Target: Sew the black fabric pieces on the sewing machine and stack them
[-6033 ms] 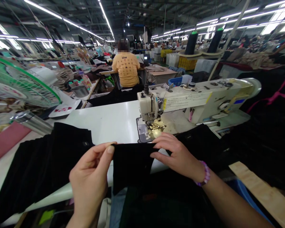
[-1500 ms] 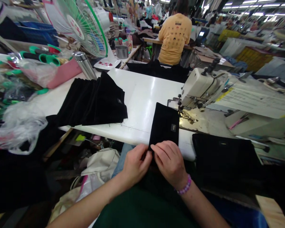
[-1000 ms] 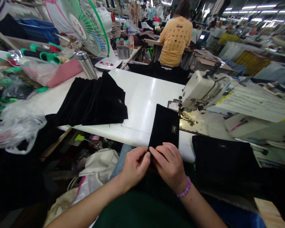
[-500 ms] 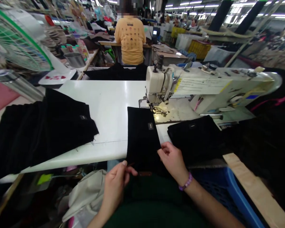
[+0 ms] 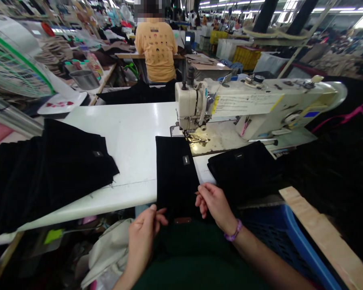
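Note:
A black fabric panel (image 5: 174, 173) with a small dark label (image 5: 186, 160) hangs over the front edge of the white table. Its far right corner lies at the presser foot (image 5: 186, 136) of the sewing machine (image 5: 226, 100). My left hand (image 5: 143, 227) pinches the panel's near left edge between thumb and fingers. On the opposite edge, my right hand (image 5: 214, 201), with a purple bracelet at the wrist, is closed in a pinch on the cloth. The panel's lower end blends into the dark clothing on my lap.
Black labelled pieces (image 5: 57, 169) are spread on the left of the white table (image 5: 130, 133). A folded black stack (image 5: 242, 165) lies right of the panel. Below it are a blue crate (image 5: 299, 237) and a wooden board (image 5: 323, 229). A fan (image 5: 18, 60) stands left; a person (image 5: 155, 48) sits ahead.
The whole view has shifted, so things appear slightly further left. My right hand's lower fingers have loosened and show more. The panel stays at the presser foot, with both hands still on its edges.

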`<state>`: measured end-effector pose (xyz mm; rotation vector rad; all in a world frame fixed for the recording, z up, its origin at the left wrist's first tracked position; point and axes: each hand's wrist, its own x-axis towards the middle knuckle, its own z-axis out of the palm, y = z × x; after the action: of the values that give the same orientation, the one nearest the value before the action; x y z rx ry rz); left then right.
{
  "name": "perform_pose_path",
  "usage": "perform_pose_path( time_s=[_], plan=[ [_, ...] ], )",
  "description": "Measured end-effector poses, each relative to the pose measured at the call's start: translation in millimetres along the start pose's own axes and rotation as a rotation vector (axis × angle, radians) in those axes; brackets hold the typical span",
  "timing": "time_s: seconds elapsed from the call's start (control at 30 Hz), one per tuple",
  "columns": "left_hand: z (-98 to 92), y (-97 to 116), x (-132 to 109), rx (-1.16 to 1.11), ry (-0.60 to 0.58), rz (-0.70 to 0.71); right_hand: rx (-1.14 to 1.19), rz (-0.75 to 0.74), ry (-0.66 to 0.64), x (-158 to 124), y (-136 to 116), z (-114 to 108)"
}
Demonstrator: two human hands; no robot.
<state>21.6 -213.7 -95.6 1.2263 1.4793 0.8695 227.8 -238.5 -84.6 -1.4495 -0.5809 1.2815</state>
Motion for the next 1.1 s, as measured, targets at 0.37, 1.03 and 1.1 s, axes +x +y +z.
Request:
perform_pose_path(
  time_s=[0.37, 1.03, 1.1],
  plan=[
    [46.0, 56.7, 20.3, 0.911, -0.165, 1.216, -0.007, 0.025, -0.031, -1.6, -4.7, 0.6],
    [51.4, 83.7, 57.4, 0.836, -0.419, 1.254, -1.362, -1.293, -0.093, 8.8, -33.7, -33.9],
    [50.5, 76.5, 59.9, 0.829, -0.457, 1.317, -1.354, -1.285, -0.099, 8.8, -32.9, -33.6]
  ],
)
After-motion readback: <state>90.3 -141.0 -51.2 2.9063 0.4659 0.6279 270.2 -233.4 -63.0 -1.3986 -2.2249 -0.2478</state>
